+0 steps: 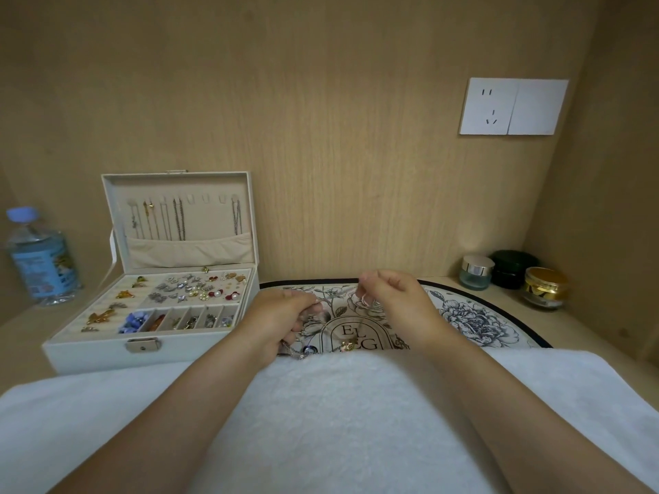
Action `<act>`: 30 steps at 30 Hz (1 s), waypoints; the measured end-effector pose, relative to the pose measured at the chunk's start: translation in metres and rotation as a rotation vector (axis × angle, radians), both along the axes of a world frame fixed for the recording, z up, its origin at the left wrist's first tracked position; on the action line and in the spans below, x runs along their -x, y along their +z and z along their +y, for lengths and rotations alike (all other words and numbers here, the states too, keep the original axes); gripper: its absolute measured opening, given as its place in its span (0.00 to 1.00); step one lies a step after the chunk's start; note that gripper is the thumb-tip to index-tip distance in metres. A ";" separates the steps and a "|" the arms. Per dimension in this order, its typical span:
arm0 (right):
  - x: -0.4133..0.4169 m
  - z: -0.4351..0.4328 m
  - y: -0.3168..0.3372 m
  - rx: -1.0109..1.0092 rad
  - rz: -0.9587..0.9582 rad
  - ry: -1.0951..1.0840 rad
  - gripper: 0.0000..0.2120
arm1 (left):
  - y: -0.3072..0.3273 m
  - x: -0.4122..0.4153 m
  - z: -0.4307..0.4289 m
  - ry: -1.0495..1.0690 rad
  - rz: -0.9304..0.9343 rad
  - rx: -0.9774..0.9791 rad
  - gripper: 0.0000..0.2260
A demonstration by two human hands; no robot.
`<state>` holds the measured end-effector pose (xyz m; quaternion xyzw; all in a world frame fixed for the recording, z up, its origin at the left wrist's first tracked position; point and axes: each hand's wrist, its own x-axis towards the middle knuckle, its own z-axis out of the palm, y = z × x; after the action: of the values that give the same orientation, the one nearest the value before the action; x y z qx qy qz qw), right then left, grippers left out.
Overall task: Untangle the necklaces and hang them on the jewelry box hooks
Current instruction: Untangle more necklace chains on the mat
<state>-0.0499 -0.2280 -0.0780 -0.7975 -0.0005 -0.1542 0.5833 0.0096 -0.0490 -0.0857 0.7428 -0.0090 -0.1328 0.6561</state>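
Pinching thin tangled necklaces (294, 351), left hand (281, 315) and right hand (392, 297) dangle gold, blue pendants (347, 346).

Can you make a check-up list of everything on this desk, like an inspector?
Surface: wooden desk with floral mat and white towel.
Job's things: tangled necklaces between the hands; open jewelry box, several chains already on lid hooks.
Clutter: water bottle, three jars.
Grippers: left hand grips the bunch; right hand pinches one chain.
Cables: nothing seen; wall socket unused.
Surroundings: wood-panelled walls.
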 end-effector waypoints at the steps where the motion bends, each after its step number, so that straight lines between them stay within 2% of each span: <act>1: 0.000 -0.002 0.002 -0.038 0.017 0.026 0.19 | 0.000 -0.001 0.000 0.002 -0.001 0.036 0.06; 3: 0.001 -0.005 0.005 -0.187 0.043 0.153 0.21 | -0.001 -0.002 0.000 0.011 -0.005 0.087 0.04; 5: 0.003 -0.009 0.007 -0.417 0.074 0.295 0.18 | 0.000 -0.004 0.001 -0.002 -0.052 0.058 0.08; 6: 0.004 -0.012 0.008 -0.455 0.081 0.318 0.16 | 0.000 -0.004 0.002 -0.016 -0.087 0.023 0.09; 7: 0.002 -0.017 0.008 -0.395 0.075 0.291 0.14 | 0.001 -0.005 0.005 -0.030 -0.119 -0.009 0.10; 10: -0.001 -0.028 0.004 0.096 -0.064 -0.044 0.16 | 0.008 -0.005 0.012 -0.123 -0.126 0.009 0.07; 12: -0.004 -0.030 0.000 0.237 -0.154 -0.183 0.16 | 0.011 -0.004 0.014 -0.207 -0.136 -0.016 0.10; 15: -0.007 -0.031 -0.002 0.253 -0.177 -0.271 0.11 | 0.008 0.001 0.011 -0.115 -0.261 -0.185 0.14; 18: -0.003 -0.030 0.001 0.271 0.033 -0.240 0.05 | 0.002 0.002 0.006 0.003 -0.316 -0.149 0.14; 21: -0.003 -0.033 -0.002 0.447 0.188 -0.310 0.12 | -0.010 -0.004 0.004 0.023 -0.327 -0.130 0.16; 23: -0.005 -0.036 -0.003 0.445 0.188 -0.379 0.13 | -0.020 -0.011 0.004 0.018 -0.408 -0.268 0.16; 25: -0.007 -0.039 -0.002 0.458 0.187 -0.431 0.10 | -0.027 -0.018 0.001 0.003 -0.532 -0.424 0.16; 28: -0.014 -0.048 -0.006 0.542 0.188 -0.460 0.06 | -0.034 -0.024 -0.005 -0.051 -0.652 -0.527 0.18; 30: -0.021 -0.056 -0.013 0.580 0.183 -0.421 0.14 | -0.036 -0.027 -0.006 -0.079 -0.659 -0.591 0.20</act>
<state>-0.0292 -0.2842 -0.0910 -0.9228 0.1720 -0.1924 0.2862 0.0362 -0.0555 -0.1219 0.9003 -0.2074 0.0893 0.3722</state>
